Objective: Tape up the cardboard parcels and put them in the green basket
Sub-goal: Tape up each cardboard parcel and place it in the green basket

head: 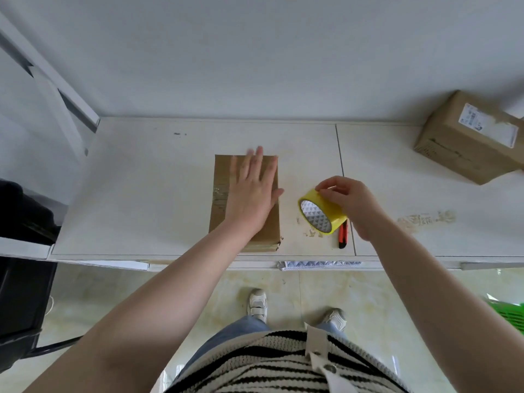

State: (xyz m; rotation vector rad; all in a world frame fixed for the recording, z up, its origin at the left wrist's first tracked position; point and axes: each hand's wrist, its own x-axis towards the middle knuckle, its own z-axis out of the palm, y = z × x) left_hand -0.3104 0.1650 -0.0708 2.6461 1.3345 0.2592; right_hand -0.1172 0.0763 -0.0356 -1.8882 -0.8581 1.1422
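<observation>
Left hand flat on parcel, tape roll beside

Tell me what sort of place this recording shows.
Probably an improvised indoor packing spot, not a proper warehouse: a white counter against a plain wall, cardboard parcels, a tape roll, a cutter, and tiled floor.

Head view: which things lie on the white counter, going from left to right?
Flat brown cardboard parcel under the left hand → yellow tape roll held by the right hand → big brown cardboard box.
</observation>
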